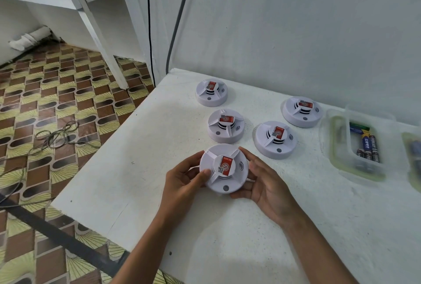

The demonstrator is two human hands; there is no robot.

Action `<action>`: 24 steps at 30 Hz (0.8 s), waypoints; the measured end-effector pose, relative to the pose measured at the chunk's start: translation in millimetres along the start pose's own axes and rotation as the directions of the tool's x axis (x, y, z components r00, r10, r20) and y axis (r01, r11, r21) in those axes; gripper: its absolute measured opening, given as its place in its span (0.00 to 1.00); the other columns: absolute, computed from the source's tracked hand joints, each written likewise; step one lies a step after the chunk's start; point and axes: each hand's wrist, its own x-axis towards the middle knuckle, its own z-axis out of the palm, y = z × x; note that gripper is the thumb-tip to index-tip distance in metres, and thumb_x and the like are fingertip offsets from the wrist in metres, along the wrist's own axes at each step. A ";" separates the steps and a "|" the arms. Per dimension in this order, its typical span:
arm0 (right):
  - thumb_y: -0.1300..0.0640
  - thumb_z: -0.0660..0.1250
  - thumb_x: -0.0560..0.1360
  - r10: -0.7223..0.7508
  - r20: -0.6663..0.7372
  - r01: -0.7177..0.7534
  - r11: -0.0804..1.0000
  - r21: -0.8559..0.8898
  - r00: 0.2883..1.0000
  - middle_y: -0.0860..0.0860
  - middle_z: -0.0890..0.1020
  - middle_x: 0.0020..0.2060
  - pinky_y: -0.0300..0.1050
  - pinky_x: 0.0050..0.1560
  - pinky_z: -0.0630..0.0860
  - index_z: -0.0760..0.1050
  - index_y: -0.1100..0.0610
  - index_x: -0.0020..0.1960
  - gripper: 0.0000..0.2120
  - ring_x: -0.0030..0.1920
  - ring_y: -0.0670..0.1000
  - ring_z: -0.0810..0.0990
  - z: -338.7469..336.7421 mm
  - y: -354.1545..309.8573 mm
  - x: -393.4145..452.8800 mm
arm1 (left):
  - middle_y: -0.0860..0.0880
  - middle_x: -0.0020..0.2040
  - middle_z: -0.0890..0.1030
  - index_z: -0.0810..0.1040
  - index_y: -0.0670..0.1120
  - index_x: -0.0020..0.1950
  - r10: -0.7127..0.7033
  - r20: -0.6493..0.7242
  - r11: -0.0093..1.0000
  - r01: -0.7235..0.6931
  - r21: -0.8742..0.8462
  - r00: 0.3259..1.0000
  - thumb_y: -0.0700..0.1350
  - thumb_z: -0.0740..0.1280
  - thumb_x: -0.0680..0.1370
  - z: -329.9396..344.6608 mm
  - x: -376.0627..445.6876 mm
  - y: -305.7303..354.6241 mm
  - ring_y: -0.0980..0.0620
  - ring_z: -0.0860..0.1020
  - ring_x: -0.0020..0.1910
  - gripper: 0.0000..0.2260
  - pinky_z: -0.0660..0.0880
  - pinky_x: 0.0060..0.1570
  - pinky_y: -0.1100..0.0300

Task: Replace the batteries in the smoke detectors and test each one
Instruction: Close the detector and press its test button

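Round white plastic detector [224, 168], ribbed

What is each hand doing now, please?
Left hand: holds the smoke detector, thumb on top.
Right hand: holds the same detector from the other side.

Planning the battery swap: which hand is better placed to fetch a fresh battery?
Right, probably. The battery tub sits on the table's right side, nearer the right hand. The left hand grips the detector on the far side from the tub and could hold it alone.
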 end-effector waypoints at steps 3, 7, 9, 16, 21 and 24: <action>0.41 0.79 0.61 -0.001 -0.003 0.001 1.000 0.001 1.000 0.58 0.81 0.58 0.50 0.40 0.81 0.70 0.53 0.69 0.40 0.51 0.59 0.83 0.9 -0.2 -0.3 | 0.46 0.56 0.84 0.78 0.42 0.63 0.000 -0.002 1.000 0.000 0.006 1.000 0.41 0.69 0.73 -0.1 -0.2 0.0 0.45 0.82 0.54 0.18 0.79 0.53 0.52; 0.43 0.77 0.65 0.003 -0.023 -0.004 1.000 -0.020 1.000 0.57 0.81 0.60 0.50 0.42 0.82 0.69 0.53 0.70 0.38 0.54 0.60 0.83 1.2 -1.0 -1.2 | 0.46 0.55 0.84 0.78 0.43 0.63 0.001 -0.004 1.000 -0.001 0.024 1.000 0.41 0.69 0.73 0.2 -0.6 0.0 0.45 0.82 0.54 0.18 0.80 0.53 0.52; 0.42 0.78 0.62 0.003 -0.014 -0.003 1.000 -0.023 1.000 0.57 0.81 0.59 0.50 0.42 0.81 0.69 0.52 0.69 0.40 0.53 0.59 0.83 2.2 -1.5 -2.1 | 0.47 0.55 0.84 0.78 0.43 0.63 0.005 -0.003 0.999 -0.005 0.032 1.000 0.41 0.69 0.73 0.2 -0.9 0.5 0.45 0.82 0.54 0.18 0.80 0.53 0.52; 0.42 0.78 0.62 -0.003 -0.001 0.003 1.000 -0.028 1.000 0.58 0.81 0.59 0.50 0.41 0.81 0.69 0.53 0.70 0.40 0.52 0.60 0.83 2.5 -1.1 -2.0 | 0.49 0.56 0.84 0.78 0.43 0.63 0.013 -0.003 0.998 -0.013 0.058 1.000 0.43 0.69 0.73 0.4 -1.1 1.2 0.47 0.82 0.54 0.18 0.80 0.53 0.53; 0.50 0.68 0.71 -0.008 -0.020 0.007 0.999 -0.037 1.000 0.57 0.82 0.58 0.49 0.40 0.81 0.68 0.53 0.70 0.29 0.52 0.59 0.83 0.3 -0.4 -1.4 | 0.50 0.56 0.84 0.78 0.44 0.63 0.016 -0.005 0.998 -0.015 0.068 1.000 0.44 0.69 0.73 1.2 -0.7 1.1 0.48 0.82 0.54 0.19 0.80 0.52 0.54; 0.53 0.63 0.73 -0.008 -0.028 0.007 0.999 -0.045 1.000 0.57 0.82 0.58 0.49 0.40 0.81 0.69 0.53 0.70 0.25 0.51 0.59 0.83 0.8 -0.8 -1.3 | 0.49 0.56 0.84 0.78 0.44 0.63 0.022 -0.004 0.998 -0.022 0.057 1.000 0.42 0.69 0.73 0.5 -0.5 1.3 0.48 0.83 0.53 0.18 0.80 0.51 0.56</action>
